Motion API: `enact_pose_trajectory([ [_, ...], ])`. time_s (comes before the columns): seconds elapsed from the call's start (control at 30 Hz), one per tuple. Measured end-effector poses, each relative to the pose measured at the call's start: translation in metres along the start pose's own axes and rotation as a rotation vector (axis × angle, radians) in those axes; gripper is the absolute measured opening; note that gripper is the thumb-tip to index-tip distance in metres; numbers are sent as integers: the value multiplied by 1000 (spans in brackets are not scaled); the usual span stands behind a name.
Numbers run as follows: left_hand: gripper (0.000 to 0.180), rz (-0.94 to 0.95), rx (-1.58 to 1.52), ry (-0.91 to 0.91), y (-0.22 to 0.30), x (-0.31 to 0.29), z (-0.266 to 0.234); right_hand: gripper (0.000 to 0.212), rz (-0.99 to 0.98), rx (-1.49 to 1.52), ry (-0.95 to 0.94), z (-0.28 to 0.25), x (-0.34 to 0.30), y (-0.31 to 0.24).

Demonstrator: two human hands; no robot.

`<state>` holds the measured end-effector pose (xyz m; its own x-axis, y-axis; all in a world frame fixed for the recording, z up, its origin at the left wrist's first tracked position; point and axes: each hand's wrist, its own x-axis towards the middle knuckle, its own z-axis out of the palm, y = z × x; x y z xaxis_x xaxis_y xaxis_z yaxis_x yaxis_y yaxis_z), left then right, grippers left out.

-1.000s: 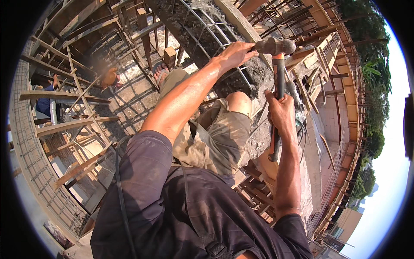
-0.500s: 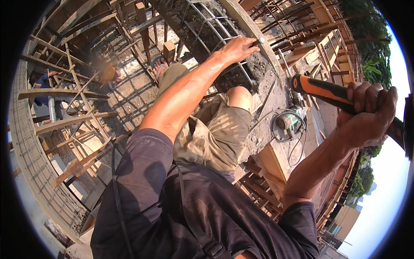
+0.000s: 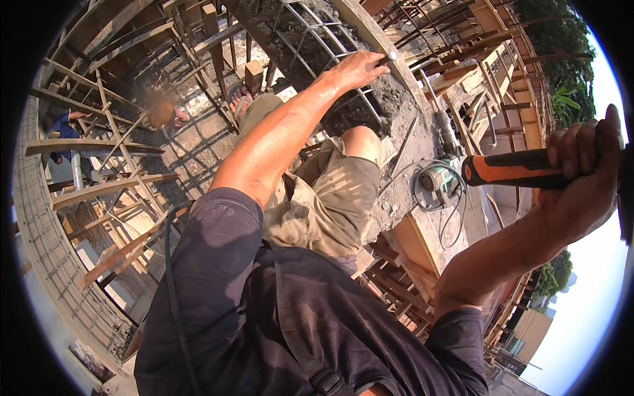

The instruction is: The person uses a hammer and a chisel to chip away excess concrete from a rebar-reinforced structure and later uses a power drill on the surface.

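Note:
My left hand (image 3: 360,70) reaches out to the inner edge of a concrete-filled beam form (image 3: 370,39). Its fingers are closed around a small metal piece with a round, pale end (image 3: 392,56); the rest of that piece is hidden. Raised at the right, my right hand (image 3: 588,158) is wrapped around the black and orange handle of a hammer (image 3: 512,169). The handle's butt points left, and the head is lost in the dark rim of the picture. Steel rebar (image 3: 330,36) runs just beside my left hand.
A green corded power tool (image 3: 437,178) lies on the concrete ledge right of my knee, its cable coiled around it. Timber props (image 3: 99,145) and formwork surround a drop at the left. Another person (image 3: 66,129) in blue is down there. A wooden post stub (image 3: 253,71) stands near my foot.
My right hand has moved outward to the right, and the hammer's handle has swung nearly level, its butt lower. The left hand keeps its hold, shifted only slightly in the picture.

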<state>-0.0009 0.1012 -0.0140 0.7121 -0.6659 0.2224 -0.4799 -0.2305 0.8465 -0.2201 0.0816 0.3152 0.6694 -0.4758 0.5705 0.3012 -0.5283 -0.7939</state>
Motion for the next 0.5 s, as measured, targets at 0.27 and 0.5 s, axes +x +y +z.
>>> enact_pose_trajectory([
  [0.27, 48, -15, -103, -155, 18, -2, -6, 34, 760, -649, -415, -9, -89, 185],
  [0.5, 45, 63, -48, 76, -19, -2, 5, 26, 531, -206, -167, 14, -59, 54],
])
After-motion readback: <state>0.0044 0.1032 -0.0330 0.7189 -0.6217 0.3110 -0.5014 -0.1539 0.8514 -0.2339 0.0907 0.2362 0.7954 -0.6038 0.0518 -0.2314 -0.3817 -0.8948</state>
